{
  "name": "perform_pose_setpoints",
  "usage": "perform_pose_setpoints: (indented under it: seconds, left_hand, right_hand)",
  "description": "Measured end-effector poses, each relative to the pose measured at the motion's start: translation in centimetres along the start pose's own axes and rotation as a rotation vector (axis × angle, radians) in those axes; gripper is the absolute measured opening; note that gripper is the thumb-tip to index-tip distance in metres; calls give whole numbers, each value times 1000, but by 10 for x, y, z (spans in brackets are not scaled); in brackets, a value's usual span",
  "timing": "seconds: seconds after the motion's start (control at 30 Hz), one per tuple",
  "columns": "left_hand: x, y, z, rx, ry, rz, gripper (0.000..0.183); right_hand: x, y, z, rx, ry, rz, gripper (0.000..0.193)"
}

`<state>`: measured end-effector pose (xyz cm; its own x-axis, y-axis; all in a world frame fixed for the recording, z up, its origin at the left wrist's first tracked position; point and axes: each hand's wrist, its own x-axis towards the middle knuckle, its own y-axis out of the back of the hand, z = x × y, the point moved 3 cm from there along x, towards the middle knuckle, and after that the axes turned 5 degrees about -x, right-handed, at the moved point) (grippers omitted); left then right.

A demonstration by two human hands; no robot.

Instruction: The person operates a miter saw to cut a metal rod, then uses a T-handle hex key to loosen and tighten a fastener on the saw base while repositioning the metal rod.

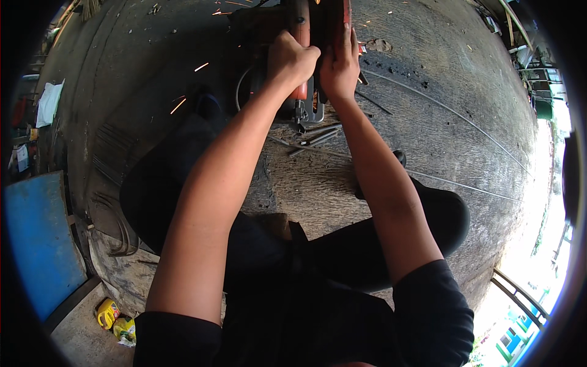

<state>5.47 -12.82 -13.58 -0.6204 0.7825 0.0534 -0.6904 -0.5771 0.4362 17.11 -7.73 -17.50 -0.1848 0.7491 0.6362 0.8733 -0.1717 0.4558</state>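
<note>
The fingers of our left hand [293,61] wrap tightly round the red bar [301,88] of the machine [301,21], which stands on the floor [428,122] ahead of us; those of our right hand [340,73] lie almost straight, unclenched, against its red side part [340,15]. A jolt could slip that flat hold; flying sparks [202,66] could burn our bare forearms [226,159].

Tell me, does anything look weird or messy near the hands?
Yes. Orange sparks streak past the red machine, yet the left hand gripping it and right hand resting against it are bare. Short metal bars also lie crisscrossed on the ground below it, looking untidy. I can't see any spill.
</note>
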Motion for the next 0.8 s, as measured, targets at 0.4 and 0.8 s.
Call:
perform_pose_setpoints:
  seconds: [0.4,0.8]
  left_hand:
    - [-5,4,10,7,37,-60,39]
    - [-2,2,1,-7,-27,22,38]
  right_hand:
    - [0,-2,4,6,9,11,58]
    - [-1,-1,1,-11,35,25,59]
